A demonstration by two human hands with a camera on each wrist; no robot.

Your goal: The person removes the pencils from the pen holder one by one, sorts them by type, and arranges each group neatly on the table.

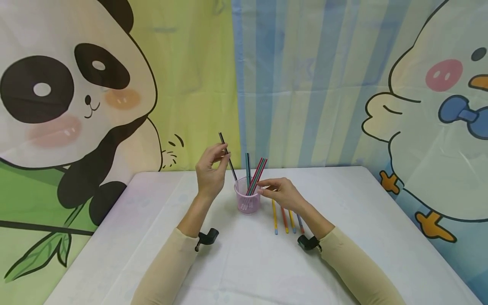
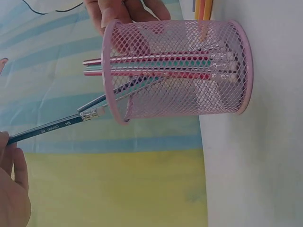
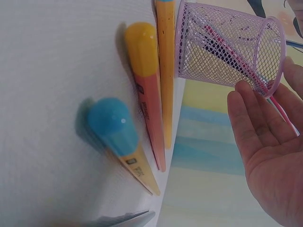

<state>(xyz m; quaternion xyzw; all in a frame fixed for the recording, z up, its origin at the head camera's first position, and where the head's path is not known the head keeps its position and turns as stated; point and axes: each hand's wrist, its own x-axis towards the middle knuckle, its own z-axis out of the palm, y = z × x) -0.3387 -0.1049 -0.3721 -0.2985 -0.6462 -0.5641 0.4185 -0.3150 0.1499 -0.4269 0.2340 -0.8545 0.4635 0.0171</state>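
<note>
Firstly, nearest the viewer, two sleeved forearms (image 1: 165,271) reach forward over the desk (image 1: 236,267), converging from either side. Four loose pencils (image 1: 284,220) lie on it, left of the right forearm, pointing roughly away. Beyond them stands the pink mesh cup (image 1: 248,206), upright between the hands. The right hand (image 1: 280,192) is at its right rim, fingers loosely extended (any firm hold on the rim cannot be confirmed). The left hand (image 1: 211,171), raised at the cup's left, pinches a dark pencil (image 1: 231,164) by its upper part. Governing relation: the pencil's axis slants down rightward, eraser end at the cup's left rim; whether inside is unclear. Furthest back hangs the printed backdrop (image 1: 289,84).
</note>
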